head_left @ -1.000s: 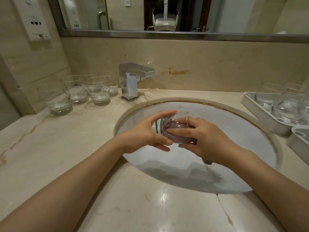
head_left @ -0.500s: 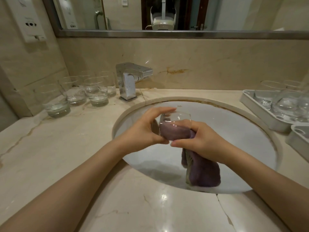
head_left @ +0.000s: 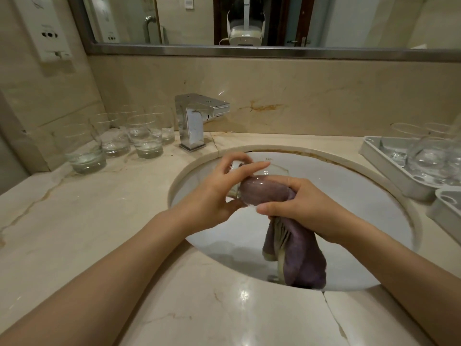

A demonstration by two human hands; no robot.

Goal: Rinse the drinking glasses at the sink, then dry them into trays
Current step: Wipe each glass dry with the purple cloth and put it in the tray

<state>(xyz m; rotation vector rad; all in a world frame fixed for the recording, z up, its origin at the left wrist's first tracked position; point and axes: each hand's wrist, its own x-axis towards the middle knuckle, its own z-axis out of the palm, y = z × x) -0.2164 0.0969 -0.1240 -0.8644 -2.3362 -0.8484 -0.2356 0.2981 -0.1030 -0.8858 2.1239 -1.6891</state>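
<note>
- The clear, short drinking glass (head_left: 252,186) is held tipped on its side over the white oval sink basin (head_left: 361,196), its inside stuffed with a wad of soft purple cloth (head_left: 294,255).
- The left hand (head_left: 219,193) grips the glass around its base end, fingers curled over the top and thumb underneath.
- The right hand (head_left: 306,211) is closed around the purple cloth just at the mouth of the glass; the loose tail of the cloth hangs down into the basin.
- Judged from its look, the glass is light, rigid and breakable, and probably slick while wet; the safest hold is round the thick base and lower wall, not the thin rim.
- The cloth is limp and gives no support, so the left hand alone carries the glass.
- Left of the chrome square tap (head_left: 197,121), a cluster of clear tumblers (head_left: 147,136) stands on the beige marble counter (head_left: 99,233), some with water in the bottom.
- At the right, grey plastic trays (head_left: 384,166) hold several glasses (head_left: 424,158), well apart from the hands.
</note>
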